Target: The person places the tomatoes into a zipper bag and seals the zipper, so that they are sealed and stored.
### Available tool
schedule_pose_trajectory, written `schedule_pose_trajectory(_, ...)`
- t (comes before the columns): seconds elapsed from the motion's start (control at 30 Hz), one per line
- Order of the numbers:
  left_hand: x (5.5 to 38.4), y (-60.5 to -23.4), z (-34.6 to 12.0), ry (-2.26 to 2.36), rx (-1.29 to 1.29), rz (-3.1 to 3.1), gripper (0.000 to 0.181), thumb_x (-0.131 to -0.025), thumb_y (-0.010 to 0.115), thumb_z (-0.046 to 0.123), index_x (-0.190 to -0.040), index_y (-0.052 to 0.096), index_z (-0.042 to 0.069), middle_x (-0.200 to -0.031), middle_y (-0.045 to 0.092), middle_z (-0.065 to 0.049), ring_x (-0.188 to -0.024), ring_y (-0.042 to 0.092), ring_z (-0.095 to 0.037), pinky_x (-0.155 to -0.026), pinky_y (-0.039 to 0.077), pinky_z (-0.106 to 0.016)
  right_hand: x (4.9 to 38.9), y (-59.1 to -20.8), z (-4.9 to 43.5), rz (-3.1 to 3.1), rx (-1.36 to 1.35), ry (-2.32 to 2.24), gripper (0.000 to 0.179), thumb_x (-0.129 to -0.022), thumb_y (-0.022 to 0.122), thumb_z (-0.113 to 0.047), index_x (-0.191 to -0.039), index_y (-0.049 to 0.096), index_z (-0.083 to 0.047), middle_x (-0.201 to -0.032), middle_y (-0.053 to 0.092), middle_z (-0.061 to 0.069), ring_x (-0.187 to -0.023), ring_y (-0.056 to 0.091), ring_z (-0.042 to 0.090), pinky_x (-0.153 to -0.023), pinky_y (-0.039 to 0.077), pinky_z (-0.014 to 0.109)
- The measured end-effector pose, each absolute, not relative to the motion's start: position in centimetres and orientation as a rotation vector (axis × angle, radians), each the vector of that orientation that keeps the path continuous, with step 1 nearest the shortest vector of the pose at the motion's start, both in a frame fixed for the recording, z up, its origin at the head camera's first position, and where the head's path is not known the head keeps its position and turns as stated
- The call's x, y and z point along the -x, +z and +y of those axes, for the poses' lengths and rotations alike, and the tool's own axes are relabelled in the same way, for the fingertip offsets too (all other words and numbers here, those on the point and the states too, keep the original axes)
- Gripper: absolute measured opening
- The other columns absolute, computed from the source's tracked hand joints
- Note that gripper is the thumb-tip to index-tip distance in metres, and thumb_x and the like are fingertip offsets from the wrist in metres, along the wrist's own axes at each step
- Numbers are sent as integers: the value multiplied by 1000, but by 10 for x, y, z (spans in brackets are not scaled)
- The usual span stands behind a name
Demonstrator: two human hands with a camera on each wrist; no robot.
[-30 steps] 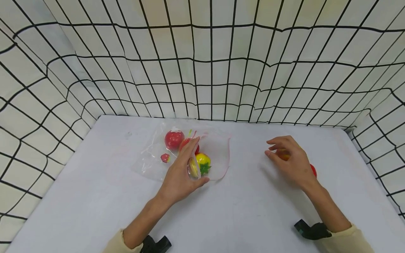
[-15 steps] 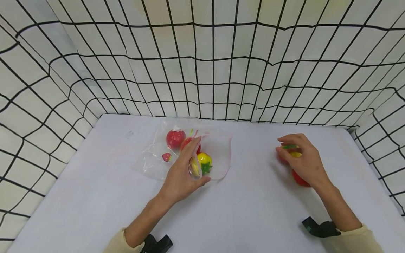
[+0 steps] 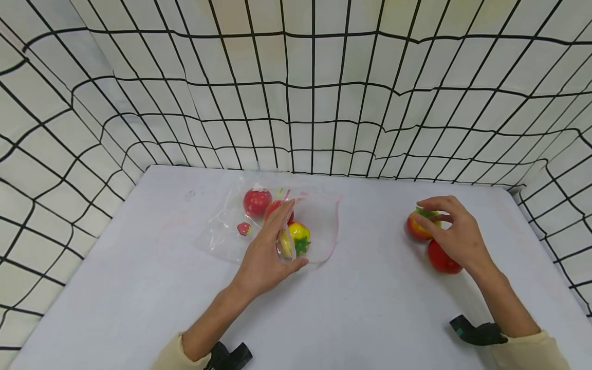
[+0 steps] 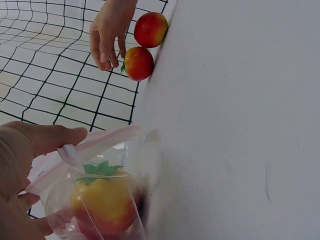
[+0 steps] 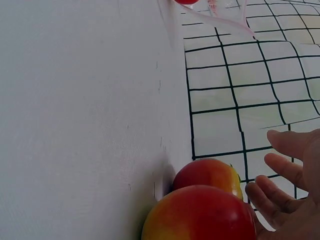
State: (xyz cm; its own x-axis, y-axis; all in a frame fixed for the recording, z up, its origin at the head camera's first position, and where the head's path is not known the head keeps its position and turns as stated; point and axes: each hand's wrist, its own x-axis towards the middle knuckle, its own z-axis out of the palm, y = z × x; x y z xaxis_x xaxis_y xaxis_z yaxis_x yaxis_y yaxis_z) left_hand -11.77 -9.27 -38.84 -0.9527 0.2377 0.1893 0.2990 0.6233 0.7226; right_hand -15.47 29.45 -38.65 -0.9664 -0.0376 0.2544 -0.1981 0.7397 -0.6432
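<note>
Right hand (image 3: 455, 234) shifted right, uncovering leafy fruit (image 3: 416, 228) beside red fruit (image 3: 442, 259); fingers loosely bent, empty. Left hand (image 3: 265, 263) spread wide, touching bag (image 3: 321, 218). Both fruits outside bag.

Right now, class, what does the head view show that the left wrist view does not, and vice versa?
Only the head view shows the cream sleeves and black wrist devices. Only the left wrist view makes out a pale tab on the clear bag. Both show the left hand touching that bag, the leafy yellow fruit inside it, and the right hand near two loose fruits.
</note>
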Motion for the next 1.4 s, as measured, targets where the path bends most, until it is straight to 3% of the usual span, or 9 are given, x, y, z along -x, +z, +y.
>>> schedule_pose_trajectory(0.17,117,-388,-93,-1245,459,-2755,114,-72,95,18,-164,29,29,-168,37,0,-155,39,-26,-103,59,-46,155,-387,301,-2725,-163,1003,37,-97,75,-26,-131,67,-13,-131,61,14,-120,57,32,-86,32,-3)
schedule_pose_trajectory(0.33,118,-387,-93,-1251,466,-2743,114,-72,95,17,-164,29,28,-168,37,0,-155,39,-25,-105,58,-46,158,-388,312,-2793,-145,997,44,-97,74,-29,-136,63,-11,-137,56,19,-126,55,41,-83,33,-4)
schedule_pose_trajectory(0.4,118,-387,-93,-1254,469,-2742,114,-72,95,17,-164,29,28,-168,37,0,-155,39,-25,-105,58,-46,158,-388,316,-2835,-137,993,48,-97,74,-30,-139,61,-10,-138,55,21,-127,54,43,-90,49,7)
schedule_pose_trajectory(0.47,118,-387,-93,-1255,471,-2744,114,-72,95,17,-164,29,29,-168,36,0,-156,38,-25,-104,58,-45,158,-389,319,-2876,-132,1012,53,-97,74,-30,-143,57,-8,-141,53,22,-129,53,45,-98,59,30)
schedule_pose_trajectory(0.57,119,-387,-93,-1261,472,-2745,114,-72,96,17,-164,29,28,-169,36,0,-156,38,-25,-104,58,-46,158,-390,322,-2922,-122,1047,60,-97,74,-31,-148,52,-8,-146,48,24,-131,50,50,-99,55,67)
schedule_pose_trajectory(0.6,119,-387,-93,-1262,470,-2744,114,-72,96,17,-164,30,27,-169,36,0,-156,38,-25,-104,58,-46,159,-390,323,-2932,-118,1063,62,-97,74,-31,-149,51,-7,-148,47,25,-131,49,51,-99,53,70)
schedule_pose_trajectory(0.83,118,-387,-93,-1260,462,-2748,113,-72,96,17,-164,31,25,-169,36,0,-156,39,-25,-104,58,-46,161,-392,325,-2965,-89,1064,69,-95,76,-31,-151,47,-6,-151,41,30,-129,49,55,-94,56,70)
schedule_pose_trajectory(1.17,118,-388,-92,-1260,461,-2758,114,-73,95,18,-164,29,29,-169,36,2,-155,39,-24,-105,58,-45,163,-398,329,-3013,-131,1106,69,-98,73,-32,-153,44,-3,-148,43,30,-126,54,51,-98,56,67)
schedule_pose_trajectory(1.4,118,-388,-92,-1243,457,-2759,113,-72,95,18,-164,30,28,-168,37,1,-155,39,-24,-106,58,-45,166,-401,328,-3034,-134,1118,71,-98,73,-35,-154,42,-5,-150,47,31,-127,55,55,-95,57,68)
